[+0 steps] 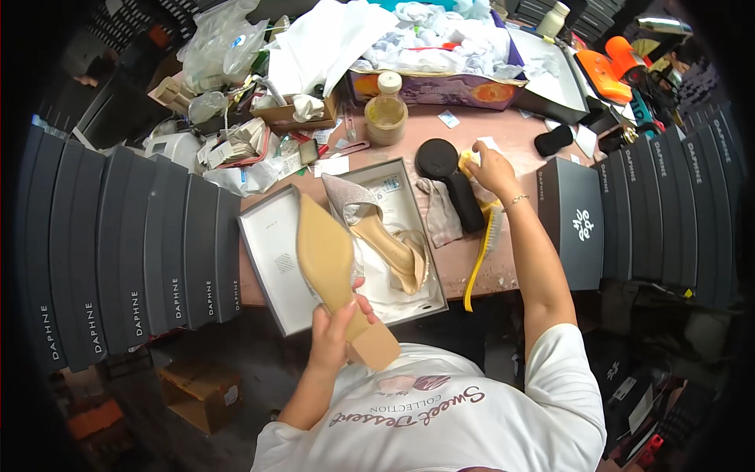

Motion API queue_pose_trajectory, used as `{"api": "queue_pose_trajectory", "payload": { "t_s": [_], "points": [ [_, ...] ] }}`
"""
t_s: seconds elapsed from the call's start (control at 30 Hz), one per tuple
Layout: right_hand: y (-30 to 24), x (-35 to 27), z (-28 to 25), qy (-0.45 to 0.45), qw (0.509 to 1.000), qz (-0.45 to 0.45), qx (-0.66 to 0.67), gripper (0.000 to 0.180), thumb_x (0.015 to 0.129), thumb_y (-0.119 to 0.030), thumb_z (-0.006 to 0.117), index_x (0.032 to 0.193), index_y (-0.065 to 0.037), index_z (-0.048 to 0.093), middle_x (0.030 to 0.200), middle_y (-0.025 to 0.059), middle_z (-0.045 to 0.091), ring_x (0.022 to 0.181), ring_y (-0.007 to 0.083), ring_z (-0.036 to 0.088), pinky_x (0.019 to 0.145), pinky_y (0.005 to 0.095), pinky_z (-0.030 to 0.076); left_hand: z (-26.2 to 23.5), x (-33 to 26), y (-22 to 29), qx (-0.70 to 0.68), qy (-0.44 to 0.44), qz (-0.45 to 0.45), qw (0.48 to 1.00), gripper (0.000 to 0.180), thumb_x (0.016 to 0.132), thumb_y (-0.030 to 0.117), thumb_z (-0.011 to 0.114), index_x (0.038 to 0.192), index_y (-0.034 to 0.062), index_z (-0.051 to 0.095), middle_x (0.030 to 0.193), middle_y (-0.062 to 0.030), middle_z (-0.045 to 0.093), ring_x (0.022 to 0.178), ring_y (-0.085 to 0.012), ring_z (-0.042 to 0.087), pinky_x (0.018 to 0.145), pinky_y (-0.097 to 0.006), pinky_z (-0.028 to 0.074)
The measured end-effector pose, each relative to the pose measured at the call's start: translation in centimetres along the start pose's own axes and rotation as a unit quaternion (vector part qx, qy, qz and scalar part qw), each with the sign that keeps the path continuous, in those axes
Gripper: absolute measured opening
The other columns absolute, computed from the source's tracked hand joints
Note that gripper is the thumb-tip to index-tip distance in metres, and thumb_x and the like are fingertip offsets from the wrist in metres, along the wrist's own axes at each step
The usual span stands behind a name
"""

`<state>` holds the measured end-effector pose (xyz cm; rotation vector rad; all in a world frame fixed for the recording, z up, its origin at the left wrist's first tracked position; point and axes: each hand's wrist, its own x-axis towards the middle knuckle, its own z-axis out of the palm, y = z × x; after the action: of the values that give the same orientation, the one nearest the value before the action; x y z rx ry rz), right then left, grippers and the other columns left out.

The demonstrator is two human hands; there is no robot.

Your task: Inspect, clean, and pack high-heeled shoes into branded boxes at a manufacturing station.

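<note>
The cluttered workroom was walled in by rows of dark shoe boxes [134,252] standing on end at the person's left and more of the same [668,212] at the right, with a pinkish-brown desk [511,141] between them. At the far edge of the desk lay a heap of white wrapping paper and plastic bags [330,39], beside a purple carton [440,86] stuffed with crumpled tissue. Nearer the person sat an open grey shoe box [393,236] with its lid [271,263] lying touching it on the left; inside the box, on white paper, rested a glittery pointed shoe [377,232] with a beige insole. The left hand [334,334] was clenched around the matching shoe [338,275], gripping it near the block heel and holding it above the box with the tan sole turned up (toe pointing away from the person). The right hand [494,169] reached across the desk and its grip pinched a small yellow sponge [469,161] just beside a round black lid [436,157]. A yellow-handled brush [481,252] lay under the forearm, near a grey cloth [442,212]. A small bottle of tan liquid [386,110] stood upright further back.
</note>
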<state>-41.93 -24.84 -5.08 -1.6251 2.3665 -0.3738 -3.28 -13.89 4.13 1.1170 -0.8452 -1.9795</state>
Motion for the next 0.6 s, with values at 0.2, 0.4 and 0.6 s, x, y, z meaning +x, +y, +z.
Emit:
{"api": "queue_pose_trajectory", "payload": {
  "t_s": [0.2,0.4,0.6],
  "points": [
    [3.6,1.8,3.6,0.075,0.989,0.086,0.099,0.026,0.083,-0.023,0.059,0.102,-0.007,0.059,0.08,0.0181,0.067,0.074,0.0322,0.065,0.068,0.0407,0.05,0.4,0.6,0.0,0.01,-0.009,0.005,1.0,0.043,0.094,0.018,0.047,0.126,-0.0083,0.039,0.084,-0.0083,0.059,0.073,-0.0175,0.062,0.064,-0.031,0.053],
    [-5.8,-11.6,-5.0,-0.079,0.858,-0.031,0.507,0.031,0.081,0.0,0.042,0.104,0.0,0.062,0.083,-0.0015,0.054,0.074,0.0055,0.049,0.065,0.0189,0.041,0.1,-1.5,-2.2,-0.058,0.021,0.036,0.997,0.042,0.095,0.015,0.047,0.13,-0.0073,0.039,0.086,-0.007,0.056,0.076,-0.0141,0.059,0.07,-0.029,0.05],
    [-13.7,-26.4,-4.7,-0.151,0.832,-0.258,0.467,0.021,0.08,-0.014,0.061,0.095,0.001,0.062,0.088,0.0125,0.058,0.081,0.0255,0.057,0.074,0.0336,0.047,0.0,-5.1,-5.3,-0.028,0.064,0.023,0.997,0.04,0.096,0.02,0.047,0.126,-0.0068,0.043,0.085,-0.0047,0.056,0.076,-0.0111,0.056,0.071,-0.025,0.048]
  ]
}}
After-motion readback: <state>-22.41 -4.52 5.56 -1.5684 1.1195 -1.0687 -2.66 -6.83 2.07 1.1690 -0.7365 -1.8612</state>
